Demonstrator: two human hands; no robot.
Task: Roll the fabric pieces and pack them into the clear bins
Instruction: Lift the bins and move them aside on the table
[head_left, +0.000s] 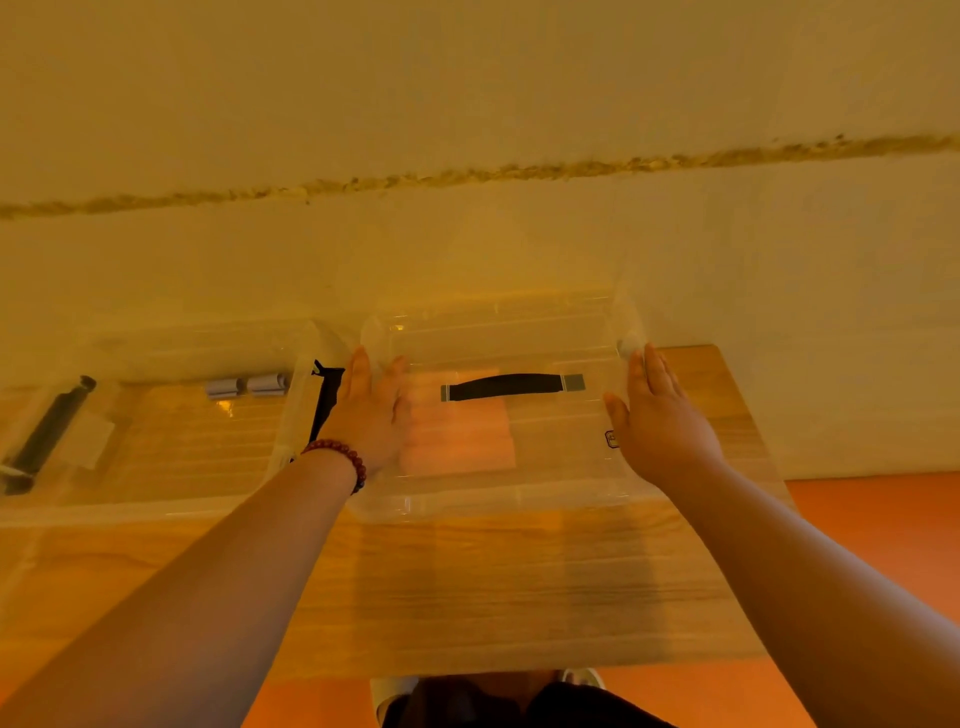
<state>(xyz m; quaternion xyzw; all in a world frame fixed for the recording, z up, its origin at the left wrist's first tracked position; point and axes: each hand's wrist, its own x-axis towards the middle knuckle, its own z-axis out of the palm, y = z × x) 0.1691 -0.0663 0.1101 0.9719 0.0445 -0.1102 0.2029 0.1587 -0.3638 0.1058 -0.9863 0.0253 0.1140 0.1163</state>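
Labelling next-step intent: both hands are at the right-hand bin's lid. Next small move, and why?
Probably press both ends of the lid down evenly to seat it: the left hand and right hand lie flat at its ends, fingers straight, and pink fabric already shows inside the clear bin.

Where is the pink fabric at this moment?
In the head view, centre, the pink fabric lies inside the right clear bin, below its black handle in the image, next to the left hand.
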